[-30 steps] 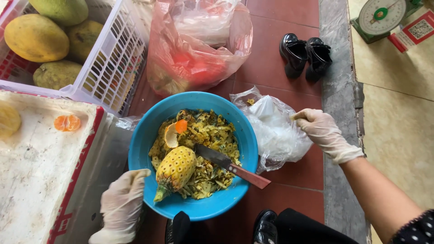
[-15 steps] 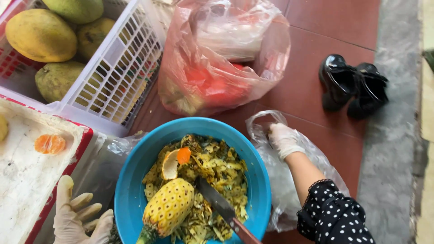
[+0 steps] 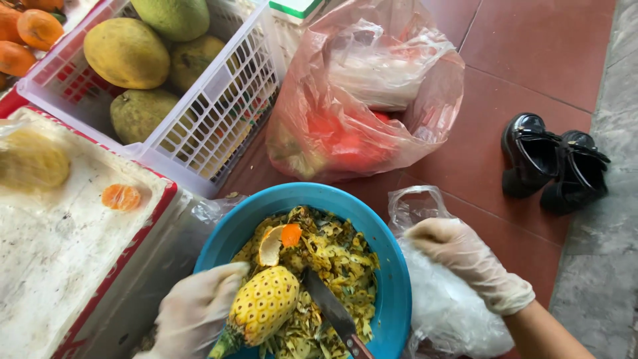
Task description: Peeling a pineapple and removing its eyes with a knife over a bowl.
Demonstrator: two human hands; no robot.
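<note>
A blue basin [image 3: 392,262] on the red tiled floor holds pineapple peelings, an orange peel [image 3: 278,241], a whole pineapple [image 3: 264,306] and a knife [image 3: 329,310] with a reddish handle. My left hand [image 3: 196,316], in a pale glove, rests against the pineapple's left side near its crown. Gloved too, my right hand [image 3: 468,262] presses on the clear plastic bags [image 3: 442,312] to the right of the basin, its fingers curled on the plastic.
A pink plastic bag [image 3: 359,100] of scraps stands behind the basin. A white crate [image 3: 219,113] of large green-yellow fruit is at the upper left. A white foam box lid [image 3: 60,252] bears a peeled orange piece [image 3: 121,197]. Black shoes [image 3: 555,165] sit at right.
My left hand moved from the foam box edge onto the pineapple. My right hand drew back from the bag's mouth and lies on top of the bags. The view shifted left.
</note>
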